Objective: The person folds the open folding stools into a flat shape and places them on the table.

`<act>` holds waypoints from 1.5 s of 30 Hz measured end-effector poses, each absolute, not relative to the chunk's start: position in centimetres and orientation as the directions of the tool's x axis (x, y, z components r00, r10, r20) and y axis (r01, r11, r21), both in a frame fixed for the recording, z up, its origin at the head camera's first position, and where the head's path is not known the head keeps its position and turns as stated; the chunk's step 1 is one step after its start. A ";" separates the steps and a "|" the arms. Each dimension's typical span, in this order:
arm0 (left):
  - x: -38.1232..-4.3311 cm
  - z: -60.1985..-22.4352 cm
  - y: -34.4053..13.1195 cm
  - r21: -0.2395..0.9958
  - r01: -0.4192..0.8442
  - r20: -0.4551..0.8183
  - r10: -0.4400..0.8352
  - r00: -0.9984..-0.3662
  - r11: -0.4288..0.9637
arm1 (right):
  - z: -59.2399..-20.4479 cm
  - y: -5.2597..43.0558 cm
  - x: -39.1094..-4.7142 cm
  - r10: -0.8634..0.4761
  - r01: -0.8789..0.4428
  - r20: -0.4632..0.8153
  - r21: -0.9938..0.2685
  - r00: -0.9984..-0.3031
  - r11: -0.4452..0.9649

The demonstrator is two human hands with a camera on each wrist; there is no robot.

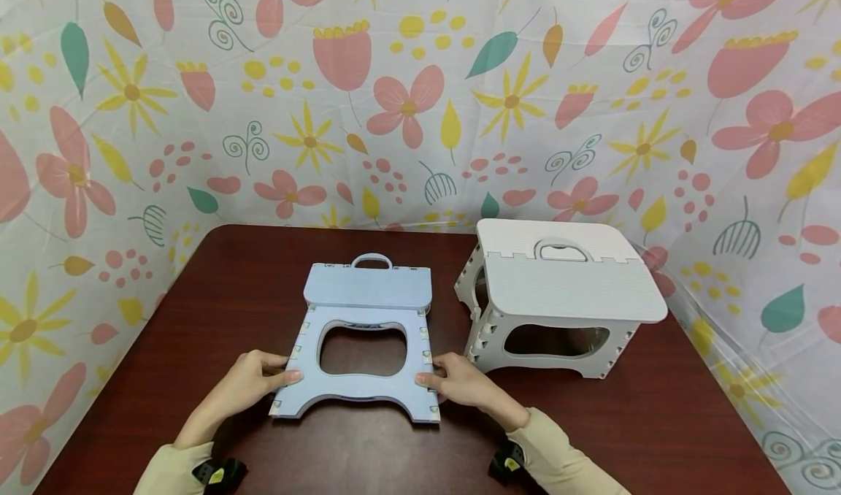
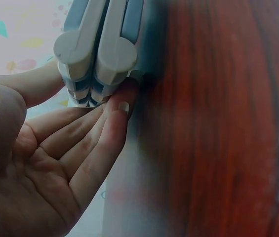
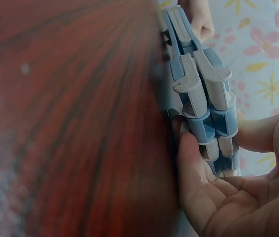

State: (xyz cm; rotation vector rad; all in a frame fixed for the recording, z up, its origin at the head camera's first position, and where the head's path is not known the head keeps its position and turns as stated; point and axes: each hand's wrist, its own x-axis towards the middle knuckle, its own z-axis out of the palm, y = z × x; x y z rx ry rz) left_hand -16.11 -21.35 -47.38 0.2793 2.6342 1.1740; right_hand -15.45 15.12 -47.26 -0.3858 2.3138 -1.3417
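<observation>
A light blue folding stool [image 1: 364,387], folded flat, lies on the table with its carry handle pointing to the back. My left hand [image 1: 246,382] grips its left edge near the feet, thumb on top and fingers underneath. On the opposite edge my right hand [image 1: 463,382] pinches the stool in the same way. Both wrist views show the folded stool's stacked hinge ends, in the left wrist view as white and blue layers [image 2: 97,54] between thumb and fingers. The right wrist view shows the hinge joints [image 3: 208,108] close to the fingertips.
A white folding stool [image 1: 571,283] stands unfolded on its legs at the back right, close beside the blue one. The dark red wooden table [image 1: 217,298] reaches back to a flower-patterned cloth [image 1: 407,159] hung behind and at both sides.
</observation>
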 end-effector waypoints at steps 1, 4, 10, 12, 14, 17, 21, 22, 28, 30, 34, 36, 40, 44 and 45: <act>-16.1 -47.4 -21.4 0.747 0.071 -0.145 0.266 -0.953 0.661 | -47.3 15.1 -15.4 -0.444 -0.019 -0.231 -0.871 -0.866 0.491; -16.2 -47.7 -21.4 0.744 0.067 -0.148 0.262 -0.954 0.665 | -46.3 15.0 -15.1 -0.450 -0.019 -0.233 -0.873 -0.862 0.488; -16.2 -47.8 -21.4 0.740 0.062 -0.152 0.256 -0.955 0.669 | -44.1 14.6 -14.3 -0.460 -0.013 -0.234 -0.881 -0.857 0.472; -16.2 -47.7 -21.4 0.738 0.058 -0.154 0.252 -0.955 0.673 | -44.0 14.6 -14.3 -0.457 -0.004 -0.238 -0.884 -0.857 0.467; -16.3 -47.6 -21.4 0.735 0.060 -0.155 0.254 -0.955 0.676 | -43.9 14.6 -14.3 -0.456 0.004 -0.241 -0.887 -0.857 0.462; -16.3 -47.5 -21.3 0.735 0.063 -0.157 0.260 -0.953 0.676 | -44.1 14.6 -14.4 -0.455 0.018 -0.250 -0.890 -0.854 0.456; -16.3 -47.4 -21.3 0.734 0.065 -0.159 0.264 -0.951 0.676 | -45.1 14.7 -14.9 -0.452 0.020 -0.253 -0.888 -0.855 0.460; -16.4 -47.4 -21.3 0.734 0.062 -0.160 0.261 -0.952 0.676 | -45.5 14.8 -15.1 -0.450 0.016 -0.251 -0.886 -0.857 0.464; -16.3 -47.5 -21.4 0.725 0.062 -0.163 0.259 -0.952 0.686 | -47.2 15.1 -15.7 -0.442 0.010 -0.250 -0.879 -0.861 0.477; -16.3 -47.4 -21.4 0.732 0.055 -0.175 0.266 -0.948 0.679 | -47.3 15.1 -15.7 -0.440 0.011 -0.251 -0.878 -0.862 0.479; -16.3 -47.2 -21.4 0.754 0.027 -0.202 0.272 -0.941 0.656 | -47.1 15.2 -15.7 -0.432 0.000 -0.247 -0.868 -0.867 0.496; -16.3 -47.1 -21.4 0.758 0.011 -0.213 0.263 -0.941 0.652 | -47.1 15.3 -15.8 -0.427 -0.009 -0.245 -0.859 -0.871 0.512; -16.2 -46.9 -21.4 0.745 -0.007 -0.228 0.246 -0.942 0.667 | -47.1 15.3 -15.8 -0.421 -0.041 -0.233 -0.836 -0.877 0.548; -16.2 -46.9 -21.4 0.745 -0.011 -0.237 0.249 -0.939 0.667 | -47.1 15.3 -15.8 -0.416 -0.067 -0.216 -0.820 -0.883 0.568; -16.2 -46.9 -21.4 0.747 -0.012 -0.238 0.250 -0.938 0.664 | -47.0 15.3 -15.7 -0.413 -0.073 -0.212 -0.815 -0.886 0.574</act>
